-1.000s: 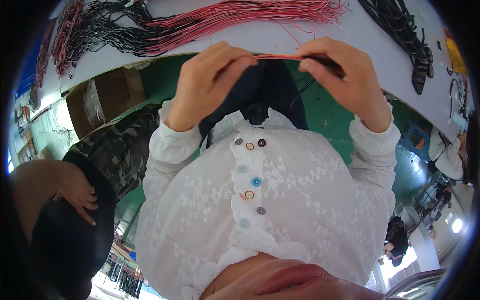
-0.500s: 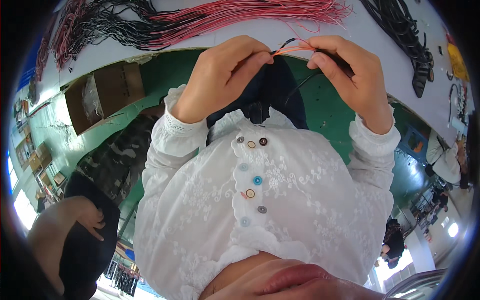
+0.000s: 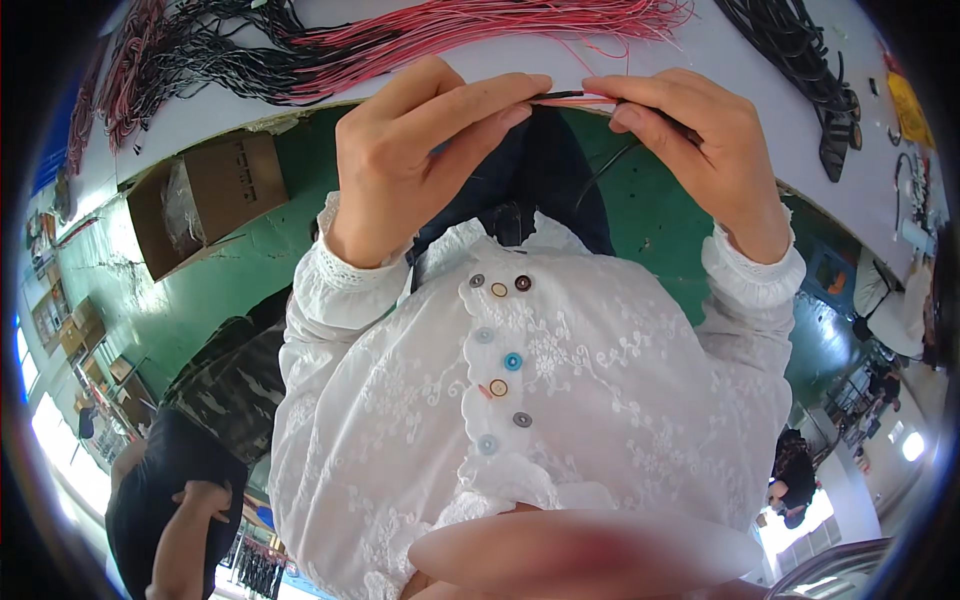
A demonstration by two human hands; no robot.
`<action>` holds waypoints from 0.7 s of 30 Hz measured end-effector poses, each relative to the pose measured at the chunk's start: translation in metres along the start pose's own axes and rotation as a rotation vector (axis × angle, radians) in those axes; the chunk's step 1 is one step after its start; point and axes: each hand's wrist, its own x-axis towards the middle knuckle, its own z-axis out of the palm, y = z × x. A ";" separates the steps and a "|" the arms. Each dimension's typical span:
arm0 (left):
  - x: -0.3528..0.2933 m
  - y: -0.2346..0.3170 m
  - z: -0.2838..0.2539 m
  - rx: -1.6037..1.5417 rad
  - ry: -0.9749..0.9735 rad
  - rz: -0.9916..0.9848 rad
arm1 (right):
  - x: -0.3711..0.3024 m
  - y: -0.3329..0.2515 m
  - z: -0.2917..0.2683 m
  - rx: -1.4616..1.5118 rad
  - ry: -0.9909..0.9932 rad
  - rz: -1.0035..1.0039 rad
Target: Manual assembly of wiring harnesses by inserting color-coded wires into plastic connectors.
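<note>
Wires (image 3: 575, 100) are strung between both hands, just past the near edge of the tabletop (image 3: 480, 75). Left hand (image 3: 400, 150) pinches one end, thumb against extended fingers; right hand (image 3: 705, 150) has the other end clamped between thumb and fingertips. Black cable (image 3: 612, 162) hangs below the right hand.

Changed vs half a second ago: the orange-red strands were bowed apart with a black tip poking up; now they run nearly straight, black piece lying alongside. Left hand has shifted left, fingers straighter. Right hand about the same place. Co-worker (image 3: 180, 480) at the left has shifted back from the wearer, forearm now pointing up, hand on the dark clothing.

Containers: open cardboard box (image 3: 240, 180) under the tabletop's left side, clear plastic (image 3: 182, 210) inside; can't see deeper. Smaller cartons (image 3: 80, 328) farther back at left, contents not readable.

On the tabletop: long red-and-black wire bundle (image 3: 420, 48) ahead of the hands, black cable bundle (image 3: 790, 60) off to the right.
</note>
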 end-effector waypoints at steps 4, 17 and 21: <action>-0.004 0.002 -0.004 0.169 -0.031 0.007 | 0.001 -0.003 -0.003 0.013 0.003 -0.070; 0.007 -0.002 -0.013 0.036 -0.056 0.001 | 0.001 -0.009 -0.004 0.245 -0.052 0.140; 0.008 0.010 -0.008 0.105 -0.062 0.094 | -0.003 -0.006 -0.007 0.261 -0.089 0.183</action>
